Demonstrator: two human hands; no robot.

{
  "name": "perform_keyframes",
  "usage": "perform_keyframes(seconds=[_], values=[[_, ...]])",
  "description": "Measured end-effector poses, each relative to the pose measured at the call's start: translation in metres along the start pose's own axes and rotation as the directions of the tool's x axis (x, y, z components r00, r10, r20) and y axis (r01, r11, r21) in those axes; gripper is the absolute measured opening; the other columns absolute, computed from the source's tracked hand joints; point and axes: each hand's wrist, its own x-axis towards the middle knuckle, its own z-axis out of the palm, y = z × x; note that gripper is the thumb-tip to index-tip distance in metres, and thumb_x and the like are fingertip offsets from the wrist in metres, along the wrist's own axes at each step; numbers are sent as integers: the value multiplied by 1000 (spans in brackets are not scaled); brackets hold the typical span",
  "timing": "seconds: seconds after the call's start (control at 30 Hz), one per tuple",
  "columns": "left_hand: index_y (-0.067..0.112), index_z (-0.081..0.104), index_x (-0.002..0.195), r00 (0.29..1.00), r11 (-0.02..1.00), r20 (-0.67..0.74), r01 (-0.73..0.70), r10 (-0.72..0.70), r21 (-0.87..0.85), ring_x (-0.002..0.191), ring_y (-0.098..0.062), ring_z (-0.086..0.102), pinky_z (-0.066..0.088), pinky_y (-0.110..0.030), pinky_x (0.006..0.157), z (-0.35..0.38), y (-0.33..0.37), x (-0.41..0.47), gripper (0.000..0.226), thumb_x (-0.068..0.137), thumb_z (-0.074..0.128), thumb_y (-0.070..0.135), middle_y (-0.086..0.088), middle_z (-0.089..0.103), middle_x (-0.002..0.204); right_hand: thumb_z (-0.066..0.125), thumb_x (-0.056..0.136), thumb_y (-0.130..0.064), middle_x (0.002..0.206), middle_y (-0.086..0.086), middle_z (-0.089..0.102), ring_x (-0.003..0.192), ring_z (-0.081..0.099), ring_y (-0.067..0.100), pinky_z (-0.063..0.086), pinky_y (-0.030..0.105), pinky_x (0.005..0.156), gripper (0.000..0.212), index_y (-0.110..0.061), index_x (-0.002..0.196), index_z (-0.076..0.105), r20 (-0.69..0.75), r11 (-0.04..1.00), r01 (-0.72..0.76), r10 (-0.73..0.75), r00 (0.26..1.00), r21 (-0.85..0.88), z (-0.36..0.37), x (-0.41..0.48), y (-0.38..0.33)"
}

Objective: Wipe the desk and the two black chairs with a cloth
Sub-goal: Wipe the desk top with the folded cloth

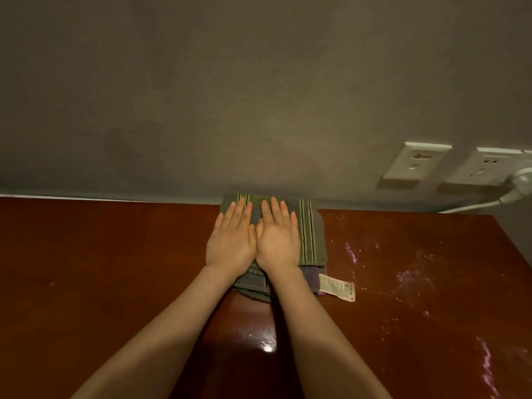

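Cloth [312, 240], folded, is laid on the counter [115, 269], long axis pointed at the wall [201, 96], far end touching it; pressed flat under left grip [231, 243] and right grip [279, 240], fingers straight.

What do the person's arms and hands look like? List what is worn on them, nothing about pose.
Nothing is worn. The left hand and right hand are bare: no gloves, rings, watch or bracelet show. The left forearm and right forearm are bare too, with no sleeve in view down to the picture's lower edge.
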Motion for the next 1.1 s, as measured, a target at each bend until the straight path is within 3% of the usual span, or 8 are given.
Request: perform_keyframes(seconds=[0.3, 0.47, 0.57, 0.83, 0.97, 1.03, 1.1], values=[[17, 1, 150, 992, 992, 22, -122, 122, -18, 145, -11, -6, -4, -30, 116, 39, 121, -1, 54, 98, 5, 30, 0, -4, 158, 27, 102, -33, 159, 0, 5, 146, -1, 15, -5, 30, 116, 53, -18, 151, 13, -8, 987, -141, 141, 990, -80, -42, -33, 117], [17, 4, 151, 969, 969, 74, -230, 237, -90, 145, -11, -6, -7, -29, 115, 61, 194, -5, 65, 89, -5, 36, 1, -3, 158, 13, 100, -31, 158, 2, 10, 146, 5, 17, 0, 31, 116, 52, -16, 150, 19, -66, 958, -264, 257, 964, -110, -64, -61, 185], [16, 6, 150, 945, 945, 80, -305, 316, -121, 145, -11, -5, -7, -29, 116, 75, 239, -10, 71, 84, -7, 37, 1, -1, 158, 23, 103, -29, 158, 2, 10, 146, 5, 16, 0, 31, 116, 49, -16, 150, 18, -79, 931, -348, 340, 937, -114, -79, -79, 227], [14, 3, 151, 877, 900, 203, -421, 435, -111, 145, -13, -7, -8, -31, 115, 91, 304, -27, 53, 102, 16, 30, -2, -4, 158, 21, 103, -26, 159, 2, 6, 146, 2, 17, -1, 32, 116, 49, -16, 151, 14, -54, 869, -484, 481, 875, -100, -107, -119, 280], [12, 3, 151, 817, 871, 301, -468, 492, -153, 145, -17, -9, -6, -31, 116, 78, 289, -35, 58, 102, 25, 33, -6, -8, 158, 35, 100, -19, 159, 6, 4, 146, 3, 21, 3, 33, 116, 54, -14, 151, 17, 106, 878, -467, 456, 883, 110, -129, -117, 283], [11, 9, 150, 861, 896, 256, -396, 439, -201, 146, -22, 0, 2, -32, 117, 72, 283, -44, 61, 100, 35, 35, -9, -2, 158, 48, 93, -12, 156, 9, 17, 143, 15, 25, 14, 34, 116, 58, -12, 147, 28, 32, 845, -494, 499, 866, 205, -145, -126, 285], [11, 21, 146, 945, 938, 153, -248, 289, -244, 140, -27, 19, 19, -36, 114, 64, 280, -50, 60, 96, 44, 33, -13, 19, 153, 57, 87, -20, 146, 8, 30, 136, 25, 27, 21, 37, 112, 58, -18, 142, 38, -28, 834, -527, 538, 843, 166, -161, -141, 285]])
